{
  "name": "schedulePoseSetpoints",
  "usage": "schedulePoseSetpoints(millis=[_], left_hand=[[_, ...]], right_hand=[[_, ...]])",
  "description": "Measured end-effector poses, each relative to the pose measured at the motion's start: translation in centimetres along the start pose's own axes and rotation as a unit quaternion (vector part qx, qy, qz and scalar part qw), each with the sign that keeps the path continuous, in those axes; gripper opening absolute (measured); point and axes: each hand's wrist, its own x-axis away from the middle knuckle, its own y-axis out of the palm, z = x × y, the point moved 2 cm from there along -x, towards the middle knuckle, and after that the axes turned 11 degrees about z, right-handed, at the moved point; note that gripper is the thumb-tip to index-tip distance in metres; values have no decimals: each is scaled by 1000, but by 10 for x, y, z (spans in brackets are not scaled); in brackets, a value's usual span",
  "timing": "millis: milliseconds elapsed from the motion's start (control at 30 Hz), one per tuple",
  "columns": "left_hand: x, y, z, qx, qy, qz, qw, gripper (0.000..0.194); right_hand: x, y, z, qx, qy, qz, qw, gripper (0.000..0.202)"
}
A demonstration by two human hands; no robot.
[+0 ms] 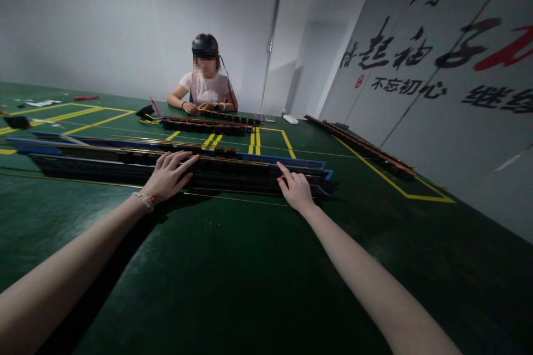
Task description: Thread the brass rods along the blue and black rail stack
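Note:
A long bundle of dark and blue strips [233,172] lies across the green table, with thin brass-coloured rods along it. My left hand [170,175] rests on the near side and top of the bundle, left of its middle, fingers spread. Near the right end, my right hand [295,186] touches the bundle with its index finger stretched out and the other fingers bent. Neither hand is wrapped round anything. One thin rod [237,197] lies on the table just in front of the bundle.
Across the green table [250,266] sits a person [208,86] with a headset, hands at a black strip. A dark assembly with wires [208,126] lies beyond the bundle. Long brown strips [362,144] lie at the right. Red-handled tool [86,97] is far left.

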Motion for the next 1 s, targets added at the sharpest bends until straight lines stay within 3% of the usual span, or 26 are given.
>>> schedulePoseSetpoints(millis=[200, 333, 533, 633, 833, 1000], left_hand=[[0, -6, -10, -10, -34, 1, 999, 56], [4, -16, -29, -53, -49, 11, 997, 44], [15, -26, -53, -110, -103, 42, 988, 41], [15, -23, -49, -84, -90, 47, 991, 44], [7, -8, -26, -15, 16, 3, 1000, 56], [6, -7, -27, -14, -21, 7, 1000, 52]], right_hand=[[0, 0, 0, -1, -3, -1, 1000, 52], [0, 0, 0, 2, -2, -3, 1000, 51], [0, -1, -1, 17, -2, -6, 1000, 51], [0, 0, -1, 21, -5, -5, 1000, 51], [0, 1, -1, 11, 11, 1, 1000, 54], [0, -1, -2, -3, 14, -1, 1000, 54]])
